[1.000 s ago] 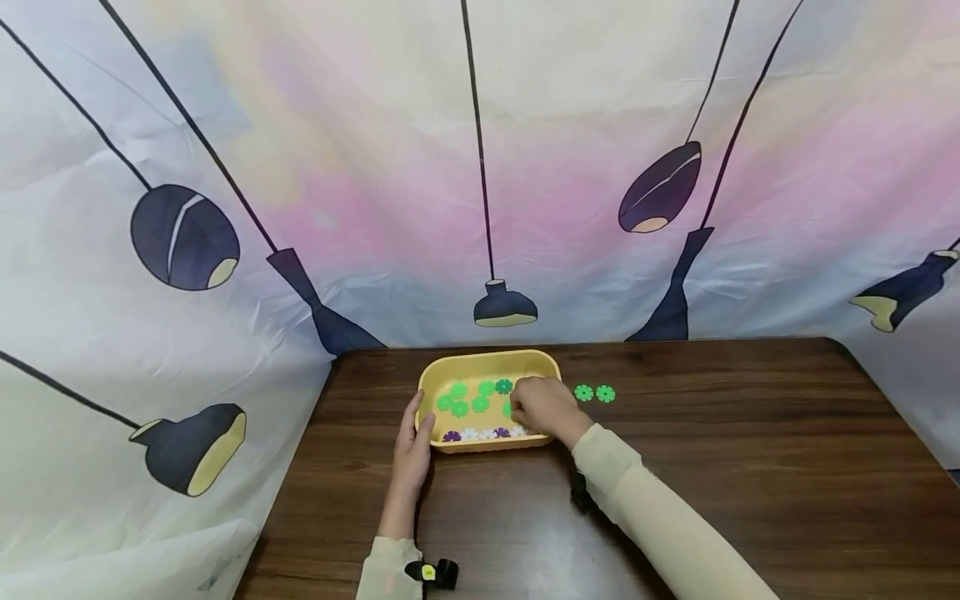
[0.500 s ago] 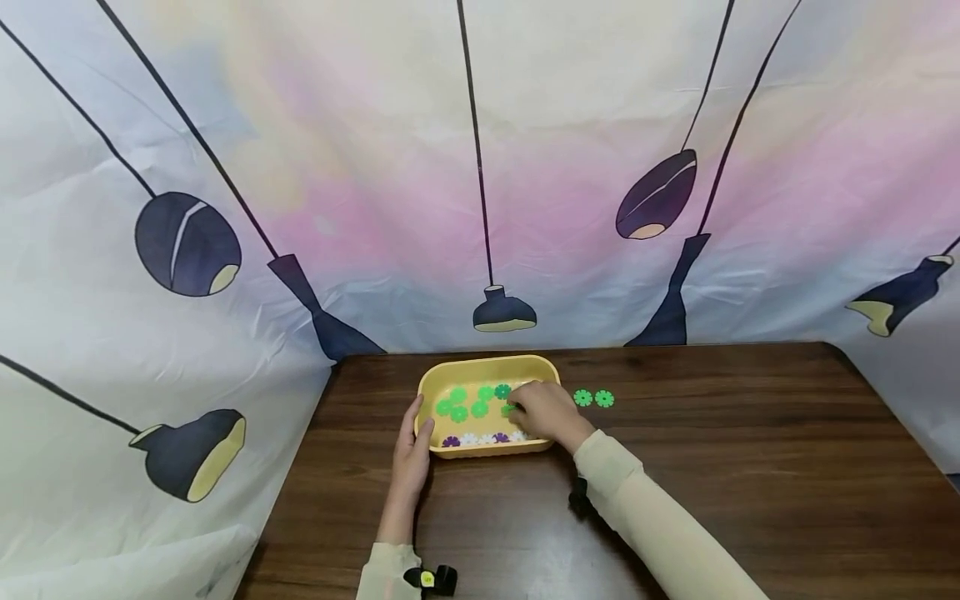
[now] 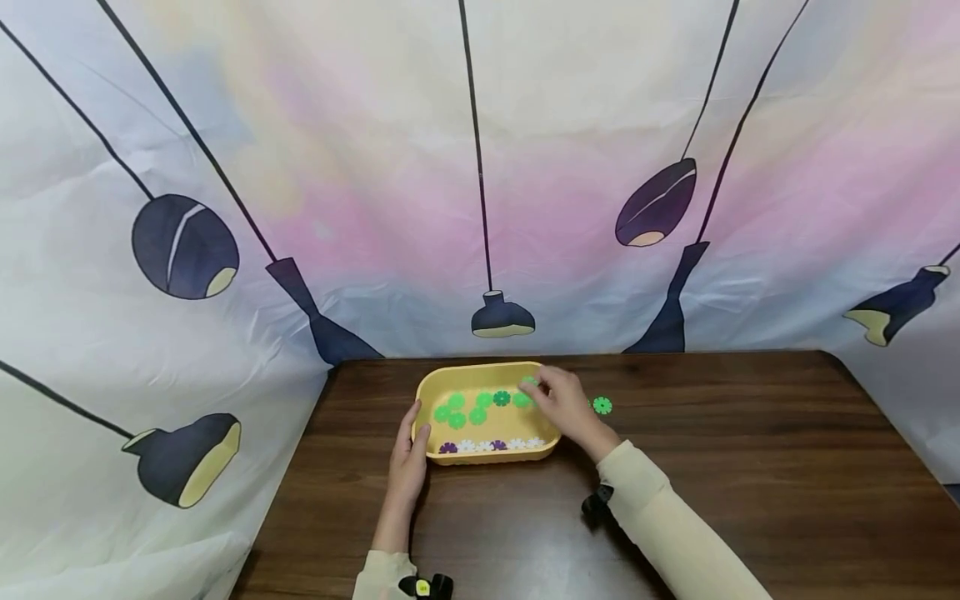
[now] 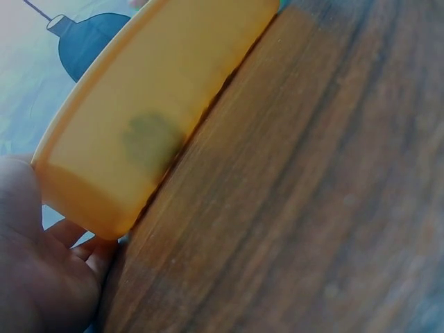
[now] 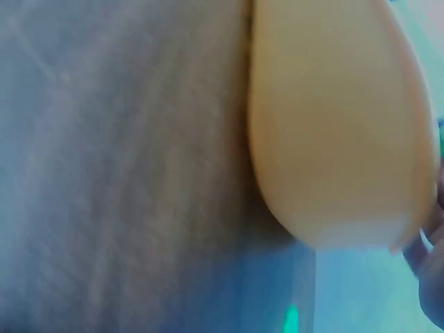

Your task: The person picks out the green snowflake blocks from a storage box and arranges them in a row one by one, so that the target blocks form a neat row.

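Left hand (image 3: 407,462) grips the left end of the yellow tray (image 3: 472,378); right hand (image 3: 564,406) reaches over its right end, a green flower piece (image 3: 529,382) at its fingertips, whether pinched or merely beside them unclear.

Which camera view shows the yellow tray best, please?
The head view: it looks into the yellow tray from above and shows nearly all of it, with flower-shaped pieces inside. The left wrist view shows only part of its outside, up close; the right wrist view shows another outer part, blurred.
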`<state>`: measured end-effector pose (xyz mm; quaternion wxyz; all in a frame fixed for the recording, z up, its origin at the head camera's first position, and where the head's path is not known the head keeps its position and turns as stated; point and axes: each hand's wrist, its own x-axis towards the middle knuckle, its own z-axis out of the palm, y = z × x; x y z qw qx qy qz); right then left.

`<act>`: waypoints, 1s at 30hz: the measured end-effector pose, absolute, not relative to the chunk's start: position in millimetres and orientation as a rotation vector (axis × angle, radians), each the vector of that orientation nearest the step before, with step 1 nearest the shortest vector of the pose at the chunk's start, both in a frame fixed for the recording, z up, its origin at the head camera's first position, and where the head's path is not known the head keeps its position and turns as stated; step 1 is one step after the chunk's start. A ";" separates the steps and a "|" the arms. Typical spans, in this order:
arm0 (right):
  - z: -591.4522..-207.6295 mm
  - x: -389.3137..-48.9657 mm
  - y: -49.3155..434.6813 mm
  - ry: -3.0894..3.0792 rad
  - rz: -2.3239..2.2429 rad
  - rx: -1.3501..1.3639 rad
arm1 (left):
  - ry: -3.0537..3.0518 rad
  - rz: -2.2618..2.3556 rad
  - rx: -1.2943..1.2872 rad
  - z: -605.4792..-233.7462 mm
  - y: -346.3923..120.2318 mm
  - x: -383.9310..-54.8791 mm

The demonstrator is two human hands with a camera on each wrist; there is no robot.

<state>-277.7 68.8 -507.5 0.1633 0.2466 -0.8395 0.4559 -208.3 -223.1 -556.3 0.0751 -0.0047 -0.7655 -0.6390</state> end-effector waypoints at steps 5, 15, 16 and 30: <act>-500.2 -283.8 96.5 -2.351 1.455 0.496 | -2.290 -1.915 -0.017 -556.7 -222.9 -210.5; -495.8 -277.2 161.3 -2.457 1.952 0.197 | -2.282 -1.928 -0.001 -557.5 -221.8 -210.2; -495.4 -275.4 166.1 -2.451 1.990 0.177 | -2.286 -1.924 0.002 -557.1 -222.2 -210.2; -523.1 -250.5 205.0 -2.466 1.898 0.064 | -2.306 -1.904 0.012 -557.0 -222.6 -211.5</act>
